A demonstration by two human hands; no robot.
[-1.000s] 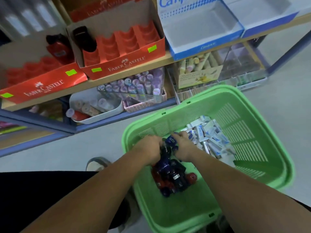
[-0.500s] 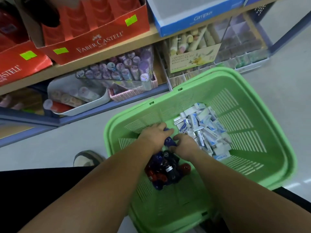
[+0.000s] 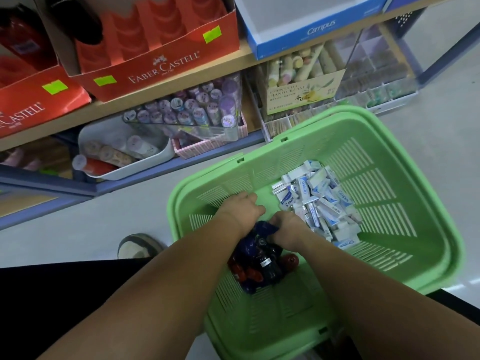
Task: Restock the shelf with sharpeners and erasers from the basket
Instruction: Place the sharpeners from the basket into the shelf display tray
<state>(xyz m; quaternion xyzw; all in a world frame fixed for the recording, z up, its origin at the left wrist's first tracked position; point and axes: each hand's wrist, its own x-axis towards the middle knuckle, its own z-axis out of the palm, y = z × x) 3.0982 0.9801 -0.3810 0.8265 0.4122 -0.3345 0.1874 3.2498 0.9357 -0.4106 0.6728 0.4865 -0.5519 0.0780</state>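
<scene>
The left hand (image 3: pixel 240 209) is lying knuckles up on the red and blue sharpeners (image 3: pixel 259 266) heaped by the basket (image 3: pixel 285 315)'s left edge; whether it is gripping, I cannot tell. The right hand (image 3: pixel 288 227) is pinching that heap's top. The erasers (image 3: pixel 319 201) are lying toward the far edge.

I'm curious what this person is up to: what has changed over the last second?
Very little. Both hands stay in the green basket at the sharpener pile: the right hand still pinches a dark blue sharpener, the left hand stays beside it, its grip hidden. Nothing has been lifted out. Only the view dipped, so the shelf sits higher in frame. The erasers lie as before.
</scene>
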